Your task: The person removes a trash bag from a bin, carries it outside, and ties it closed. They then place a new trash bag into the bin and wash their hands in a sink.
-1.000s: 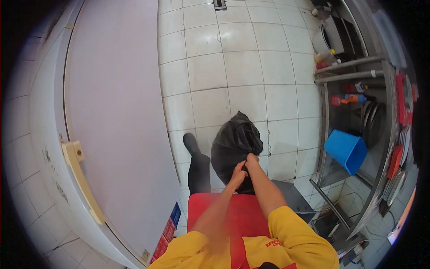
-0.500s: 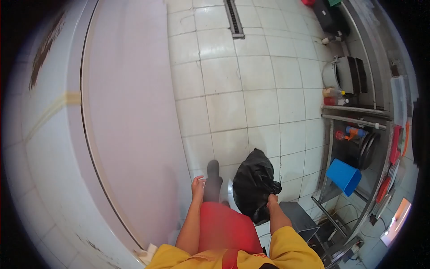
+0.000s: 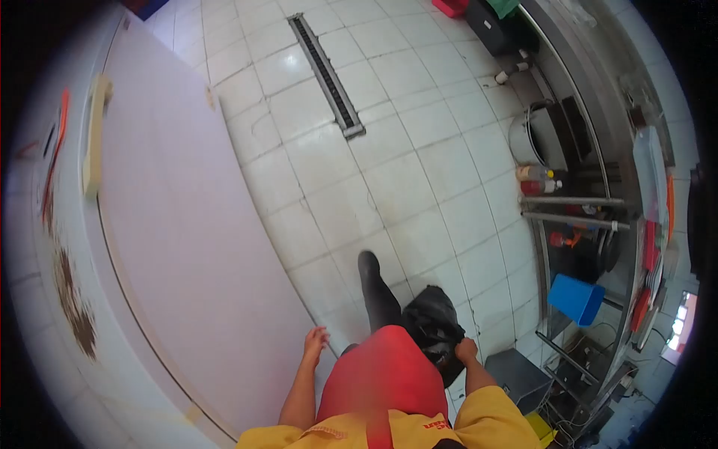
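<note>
A black plastic garbage bag hangs low at my right side, bulging and wrinkled. Its gathered top is gripped in my right hand, with the fingers closed around it. My left hand is held out at my left side, fingers loosely bent and apart, with nothing in it. Nearest to that hand is a large pale door panel. Between my hands are a red apron and one dark boot stepping forward on the tiles. The other foot is mostly hidden.
White floor tiles run ahead, with a long metal drain grate. Along the right stand metal shelving with a blue bin, bottles and a large pot. A dark grey box sits close by my right arm.
I have walked forward; the drain grate and shelving appear nearer, and the view has turned somewhat. The bag stays in my right hand. My left hand remains free beside the panel.
</note>
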### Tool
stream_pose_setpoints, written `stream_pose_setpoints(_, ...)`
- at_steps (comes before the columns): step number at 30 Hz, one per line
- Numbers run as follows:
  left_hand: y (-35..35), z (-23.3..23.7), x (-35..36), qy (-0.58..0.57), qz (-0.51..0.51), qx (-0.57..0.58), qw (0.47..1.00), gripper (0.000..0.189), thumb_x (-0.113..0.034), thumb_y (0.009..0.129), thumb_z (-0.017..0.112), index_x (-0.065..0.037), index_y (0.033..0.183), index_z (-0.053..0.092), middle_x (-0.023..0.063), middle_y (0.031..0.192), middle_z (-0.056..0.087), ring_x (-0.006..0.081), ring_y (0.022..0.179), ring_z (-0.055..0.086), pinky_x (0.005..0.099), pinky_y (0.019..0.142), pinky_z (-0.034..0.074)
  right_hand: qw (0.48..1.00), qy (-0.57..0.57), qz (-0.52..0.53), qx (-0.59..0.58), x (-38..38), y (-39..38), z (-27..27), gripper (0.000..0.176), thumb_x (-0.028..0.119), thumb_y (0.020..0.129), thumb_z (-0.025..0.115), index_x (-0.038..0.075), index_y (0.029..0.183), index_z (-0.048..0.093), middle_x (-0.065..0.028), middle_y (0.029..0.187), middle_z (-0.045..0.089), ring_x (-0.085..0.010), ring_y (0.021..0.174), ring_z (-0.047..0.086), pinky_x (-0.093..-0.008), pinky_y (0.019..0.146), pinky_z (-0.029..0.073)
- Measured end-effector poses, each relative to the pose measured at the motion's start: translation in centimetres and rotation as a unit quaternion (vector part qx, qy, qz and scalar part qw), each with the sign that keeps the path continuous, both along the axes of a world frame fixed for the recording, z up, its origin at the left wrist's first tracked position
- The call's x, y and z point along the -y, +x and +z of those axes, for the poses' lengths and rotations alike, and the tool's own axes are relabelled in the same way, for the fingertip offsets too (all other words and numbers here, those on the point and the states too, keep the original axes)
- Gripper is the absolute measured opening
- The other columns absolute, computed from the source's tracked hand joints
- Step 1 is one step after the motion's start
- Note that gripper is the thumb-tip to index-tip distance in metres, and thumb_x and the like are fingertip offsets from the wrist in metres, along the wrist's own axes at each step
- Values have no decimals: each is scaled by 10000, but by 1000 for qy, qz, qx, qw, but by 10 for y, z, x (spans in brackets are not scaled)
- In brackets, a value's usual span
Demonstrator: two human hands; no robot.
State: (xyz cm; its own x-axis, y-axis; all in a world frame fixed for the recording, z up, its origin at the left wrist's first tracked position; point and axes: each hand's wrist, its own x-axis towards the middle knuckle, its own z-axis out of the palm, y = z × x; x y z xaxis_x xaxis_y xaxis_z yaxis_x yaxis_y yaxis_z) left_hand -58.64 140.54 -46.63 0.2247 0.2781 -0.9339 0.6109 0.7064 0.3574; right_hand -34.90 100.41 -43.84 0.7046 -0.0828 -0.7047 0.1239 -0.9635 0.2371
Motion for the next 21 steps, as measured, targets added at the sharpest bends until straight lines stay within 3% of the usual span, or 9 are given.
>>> stream_pose_setpoints(4,-2,-2,-84,9,-11,-50,999,248,-47,797,385,-58,1004,522,70,785,597,95,594,512,230,490,387,999,-2,-38,-29,-57,72,23,195,179,714,563,2,774,620,-188,818,614,-327,807,605,-410,697,493)
stream_pose_setpoints(7,23,21,-145,-4,-16,-112,994,262,-35,784,383,-33,1010,516,95,799,599,120,620,531,253,524,427,997,-29,-63,-37,-132,113,4,207,177,738,559,-17,799,597,-219,878,593,-357,855,580,-423,741,469)
stream_pose_setpoints(10,53,47,-214,27,5,-113,993,245,-48,813,375,-24,1012,516,106,815,599,150,658,552,274,579,461,996,-27,-87,-11,-191,163,-8,192,173,736,567,-8,787,606,-212,835,603,-367,822,586,-422,721,478)
stream_pose_setpoints(13,80,31,-280,29,-75,-133,988,229,-101,856,373,-32,1018,519,108,834,599,173,694,565,287,632,478,996,-42,-76,7,-241,224,-2,191,172,737,574,-9,786,608,-205,826,607,-362,811,591,-417,705,485)
stream_pose_setpoints(15,108,17,-345,79,-296,-125,944,226,-163,881,384,-52,1018,526,88,821,596,155,659,555,269,590,469,994,-63,-88,-4,-286,262,8,192,173,742,577,-10,790,608,-199,855,607,-343,812,598,-410,700,491)
stream_pose_setpoints(17,120,-21,-409,16,-250,-99,963,223,-171,866,405,-75,1024,530,59,803,594,125,611,536,247,527,435,994,-77,-73,3,-328,302,16,205,194,758,560,-2,792,611,-191,859,607,-333,819,597,-409,708,489)
stream_pose_setpoints(19,177,-16,-476,0,-80,-76,994,231,-143,848,393,-91,1022,535,44,778,589,100,573,514,228,480,392,999,-50,-2,15,-350,331,-8,226,218,777,537,5,797,610,-184,842,606,-332,822,591,-410,715,484)
stream_pose_setpoints(21,238,-1,-543,51,-131,-81,987,252,-121,824,386,-97,1029,530,42,788,591,95,582,513,228,490,384,1000,-18,-11,23,-406,373,-13,254,250,793,528,7,825,594,-182,828,593,-336,798,585,-420,706,479)
